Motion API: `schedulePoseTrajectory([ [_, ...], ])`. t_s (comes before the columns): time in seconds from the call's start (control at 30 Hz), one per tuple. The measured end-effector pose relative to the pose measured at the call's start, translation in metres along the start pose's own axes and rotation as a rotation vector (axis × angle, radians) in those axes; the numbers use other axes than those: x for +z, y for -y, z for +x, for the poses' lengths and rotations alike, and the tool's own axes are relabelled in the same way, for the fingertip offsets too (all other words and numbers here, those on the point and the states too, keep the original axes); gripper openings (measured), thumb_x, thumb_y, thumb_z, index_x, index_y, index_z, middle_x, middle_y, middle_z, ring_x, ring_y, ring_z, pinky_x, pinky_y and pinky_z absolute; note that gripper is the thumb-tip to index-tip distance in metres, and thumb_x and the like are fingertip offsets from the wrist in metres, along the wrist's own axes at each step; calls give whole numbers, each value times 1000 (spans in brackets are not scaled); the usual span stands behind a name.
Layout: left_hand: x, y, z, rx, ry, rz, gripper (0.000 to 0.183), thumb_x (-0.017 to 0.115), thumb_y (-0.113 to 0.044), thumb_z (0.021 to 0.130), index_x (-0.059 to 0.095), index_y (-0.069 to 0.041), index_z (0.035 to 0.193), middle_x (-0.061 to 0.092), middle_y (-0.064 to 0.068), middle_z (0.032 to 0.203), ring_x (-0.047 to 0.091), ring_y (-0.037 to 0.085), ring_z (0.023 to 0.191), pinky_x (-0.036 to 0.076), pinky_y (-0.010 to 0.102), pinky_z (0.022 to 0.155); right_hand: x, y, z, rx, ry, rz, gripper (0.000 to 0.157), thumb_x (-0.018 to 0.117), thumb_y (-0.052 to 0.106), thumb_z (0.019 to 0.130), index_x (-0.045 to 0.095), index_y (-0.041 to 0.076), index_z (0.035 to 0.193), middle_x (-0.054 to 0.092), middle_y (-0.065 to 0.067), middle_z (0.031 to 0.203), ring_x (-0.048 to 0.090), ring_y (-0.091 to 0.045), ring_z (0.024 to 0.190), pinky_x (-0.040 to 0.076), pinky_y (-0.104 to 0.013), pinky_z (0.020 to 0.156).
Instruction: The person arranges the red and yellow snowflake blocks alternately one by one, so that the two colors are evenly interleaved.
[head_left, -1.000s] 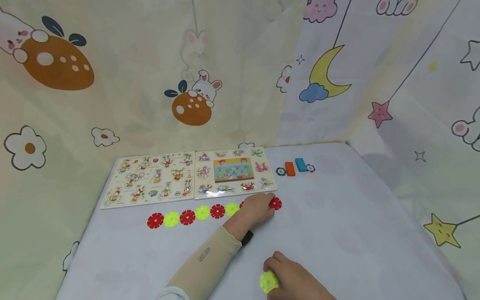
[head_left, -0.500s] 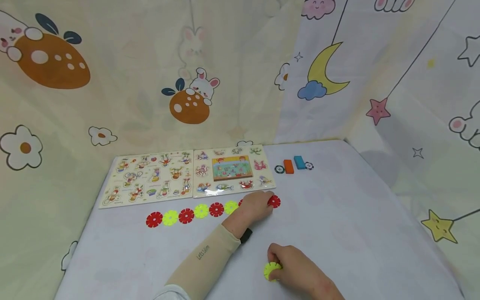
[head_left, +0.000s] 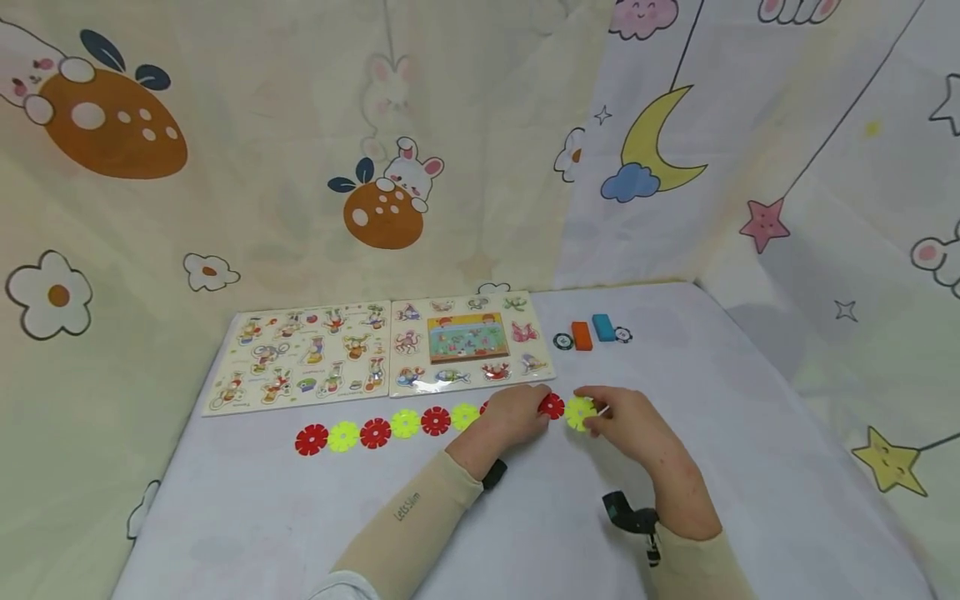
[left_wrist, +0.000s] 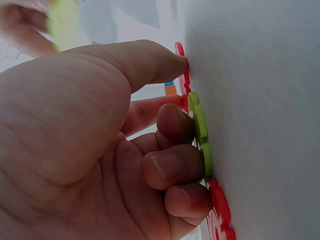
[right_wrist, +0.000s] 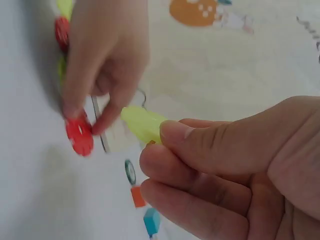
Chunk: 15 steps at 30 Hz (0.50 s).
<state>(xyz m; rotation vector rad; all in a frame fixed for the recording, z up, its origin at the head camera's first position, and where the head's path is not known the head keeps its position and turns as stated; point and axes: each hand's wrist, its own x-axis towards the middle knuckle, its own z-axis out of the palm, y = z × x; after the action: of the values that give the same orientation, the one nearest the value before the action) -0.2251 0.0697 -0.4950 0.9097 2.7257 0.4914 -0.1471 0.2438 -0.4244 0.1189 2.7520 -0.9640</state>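
Observation:
Pinched between thumb and fingertips of my right hand point(head_left: 630, 425) is a yellow-green snowflake disc point(right_wrist: 142, 123), held tilted in the right wrist view. Just left of it lies a red snowflake disc point(head_left: 552, 407) at the right end of a row. My left hand point(head_left: 512, 417) holds that red disc by its edges with thumb and index finger; its other fingers curl against a yellow-green disc point(left_wrist: 200, 122) beside it. The row runs left, red and yellow-green in turn, to a red disc point(head_left: 311, 440) at the far end. My left hand hides part of the row.
Behind the row lie two picture puzzle boards, a left one point(head_left: 247, 358) and a right one point(head_left: 420, 333). Farther right are an orange block point(head_left: 581, 336), a blue block point(head_left: 603, 327) and two small round pieces. A patterned cloth point(head_left: 285, 183) rises behind the table point(head_left: 712, 467).
My right hand has carried the yellow-green disc forward from the near side of the table to the right end of the row. My left hand has stayed on the red disc.

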Motion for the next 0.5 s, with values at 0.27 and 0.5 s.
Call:
schedulePoseTrajectory([
  [0.27, 1, -4, 1, 19, -21, 11, 39, 63, -30, 89, 56, -18, 125, 60, -4, 96, 50, 11, 79, 42, 24, 68, -5, -32, 55, 27, 28, -8, 44, 67, 13, 86, 58, 11, 129, 54, -9, 96, 55, -21, 77, 46, -31, 66],
  [0.5, -2, -4, 1, 2, -20, 32, 40, 63, -31, 89, 56, -19, 126, 60, -5, 94, 49, 10, 77, 42, 24, 67, 5, -50, 74, 29, 54, -61, 47, 77, 17, 78, 61, 14, 123, 56, -12, 109, 50, -28, 95, 47, -43, 80],
])
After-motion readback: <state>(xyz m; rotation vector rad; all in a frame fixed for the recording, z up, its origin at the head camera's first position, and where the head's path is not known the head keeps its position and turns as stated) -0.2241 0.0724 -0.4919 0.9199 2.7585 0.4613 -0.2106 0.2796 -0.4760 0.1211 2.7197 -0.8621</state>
